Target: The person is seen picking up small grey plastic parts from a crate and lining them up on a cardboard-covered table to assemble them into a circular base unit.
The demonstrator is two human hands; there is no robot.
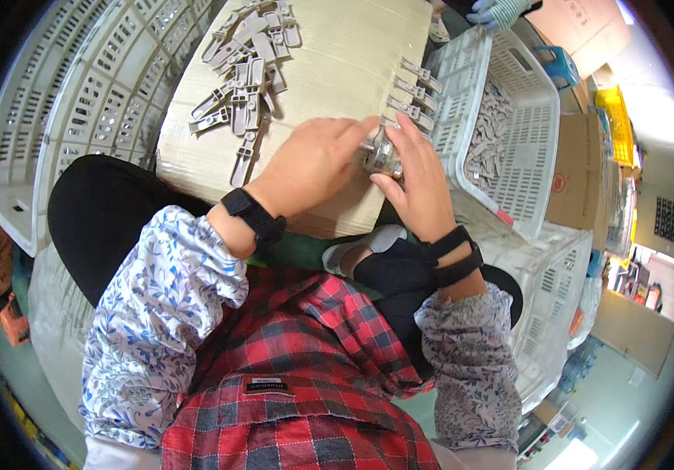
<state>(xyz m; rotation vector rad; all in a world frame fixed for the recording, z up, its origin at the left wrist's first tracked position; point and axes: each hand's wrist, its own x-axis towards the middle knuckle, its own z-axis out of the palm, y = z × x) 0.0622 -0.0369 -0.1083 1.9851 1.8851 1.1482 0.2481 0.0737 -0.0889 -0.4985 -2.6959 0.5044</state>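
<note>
My right hand [423,176] curls its thumb and fingers round a small shiny metal-looking piece [384,159] near the right edge of a cardboard-topped work surface [329,86]. My left hand [313,162] is closed, its fingertips meeting that piece from the left; what they pinch is hidden. Just beyond my right fingers, several grey plastic clip-like parts [413,102] lie in a row along the edge. A loose pile of similar grey parts [252,70] spreads over the far left, with one part [244,157] lying nearest my left wrist.
A white plastic crate [536,133] holding many small grey parts stands to the right. Tall perforated crates [110,78] flank the left side. Another person's gloved hand [501,11] shows at the top. A cardboard box [580,168] stands beyond the right crate.
</note>
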